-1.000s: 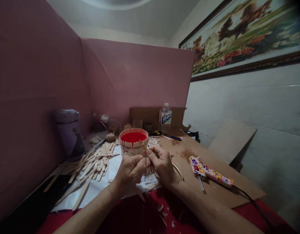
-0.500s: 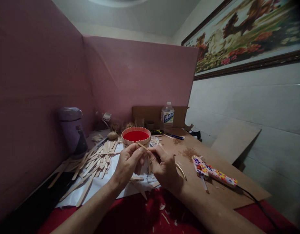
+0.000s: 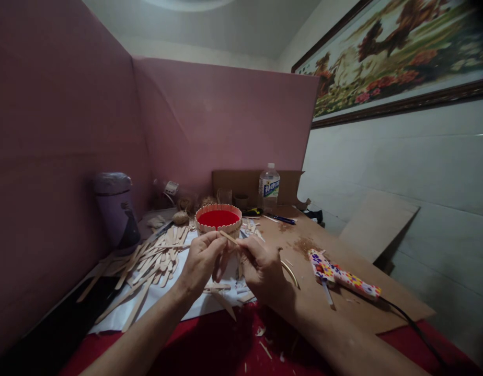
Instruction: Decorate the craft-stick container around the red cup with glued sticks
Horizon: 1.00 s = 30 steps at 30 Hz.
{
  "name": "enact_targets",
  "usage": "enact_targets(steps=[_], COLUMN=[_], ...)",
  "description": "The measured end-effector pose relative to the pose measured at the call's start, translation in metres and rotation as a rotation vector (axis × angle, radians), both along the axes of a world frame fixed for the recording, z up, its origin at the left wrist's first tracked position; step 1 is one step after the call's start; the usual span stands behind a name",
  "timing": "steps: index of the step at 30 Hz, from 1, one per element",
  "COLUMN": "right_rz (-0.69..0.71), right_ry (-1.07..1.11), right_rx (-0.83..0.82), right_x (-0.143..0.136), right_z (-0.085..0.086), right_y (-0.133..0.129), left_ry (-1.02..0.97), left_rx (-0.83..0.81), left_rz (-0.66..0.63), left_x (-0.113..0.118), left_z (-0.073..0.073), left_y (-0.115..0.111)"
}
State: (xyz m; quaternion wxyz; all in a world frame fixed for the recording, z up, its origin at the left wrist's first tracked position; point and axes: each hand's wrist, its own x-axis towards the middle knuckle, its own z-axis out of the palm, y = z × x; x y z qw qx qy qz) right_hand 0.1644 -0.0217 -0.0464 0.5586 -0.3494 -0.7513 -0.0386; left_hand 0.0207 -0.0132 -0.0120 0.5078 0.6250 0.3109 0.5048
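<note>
Between my two hands is a short wooden craft stick (image 3: 228, 237), held slanting just in front of a round basket (image 3: 198, 227). The basket has a red inside and a rim of rounded stick ends. My left hand (image 3: 204, 258) pinches the stick's left end with thumb and fingers. At the other end, my right hand (image 3: 261, 265) is closed on it, the fingers partly hidden. Part of a gold-coloured ring (image 3: 291, 274) shows beyond my right wrist. Left of my left hand lies a heap of loose craft sticks (image 3: 167, 261) on white paper (image 3: 110, 316).
A flowered hot glue gun (image 3: 343, 277) with a black cord lies on the cardboard (image 3: 398, 308) at right. Behind stand a clear bottle (image 3: 269, 183) and a purple flask (image 3: 118, 214). A blue pen (image 3: 283, 219) and twine balls (image 3: 181, 218) lie near the basket. Wood scraps dot the red cloth (image 3: 210, 344).
The right hand's fingers have shifted slightly around the stick, and more of the stick shows. Both hands stay in front of the basket; the things on the table look unmoved.
</note>
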Motion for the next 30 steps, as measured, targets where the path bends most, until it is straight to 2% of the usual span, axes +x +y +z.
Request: enact_targets(steps=[5, 9, 15, 20, 23, 27, 30], right_rz=[-0.010, 0.007, 0.083, 0.299, 0.325, 0.268, 0.222], right_ry=[-0.055, -0.012, 0.160, 0.414, 0.477, 0.483, 0.421], right_rx=[0.022, -0.006, -0.269, -0.494, -0.510, -0.469, -0.422], right_x=[-0.001, -0.003, -0.006, -0.007, -0.007, -0.006, -0.004], right_z=[-0.005, -0.004, 0.003, 0.007, 0.007, 0.006, 0.004], right_y=[0.000, -0.002, -0.005, 0.000, 0.001, 0.003, 0.003], left_ry=[-0.049, -0.082, -0.061, 0.007, 0.029, 0.112, 0.065], left_rx=[-0.042, -0.063, -0.053, -0.026, -0.020, -0.018, -0.046], left_rz=[0.095, 0.112, 0.120, 0.076, 0.045, 0.012, -0.016], left_x=[0.001, 0.002, 0.002, 0.002, 0.002, 0.003, 0.003], left_z=[-0.006, -0.009, -0.006, -0.009, -0.012, -0.014, -0.012], left_y=[0.001, 0.003, 0.004, 0.002, 0.003, 0.004, 0.004])
